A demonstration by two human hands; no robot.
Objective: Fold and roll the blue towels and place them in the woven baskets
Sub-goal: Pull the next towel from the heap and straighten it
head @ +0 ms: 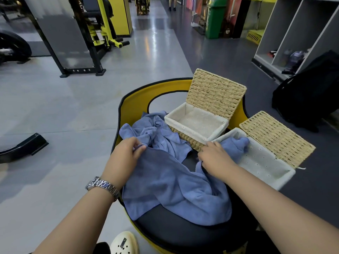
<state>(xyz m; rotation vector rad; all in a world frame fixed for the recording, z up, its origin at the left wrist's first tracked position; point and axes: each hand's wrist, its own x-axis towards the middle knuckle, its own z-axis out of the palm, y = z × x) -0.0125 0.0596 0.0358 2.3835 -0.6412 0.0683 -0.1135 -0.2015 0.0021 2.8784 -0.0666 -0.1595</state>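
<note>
A blue towel [170, 184] lies spread and rumpled on the black seat of a yellow bench. My left hand [126, 153] pinches its far left corner. My right hand [214, 158] grips its far right edge beside the baskets. A second blue towel [156, 132] lies crumpled behind. A rolled blue towel [234, 145] sits at the far end of the nearer woven basket [271, 173], whose lid stands open. The farther woven basket [194, 123] holds nothing in its white lining, its lid tilted up.
The yellow and black bench [132, 107] carries everything. A black backpack [308, 92] rests on the floor at right, below grey lockers [293, 33]. Gym machines [88, 33] stand at the back left. A cream clog [124, 242] shows at the bottom.
</note>
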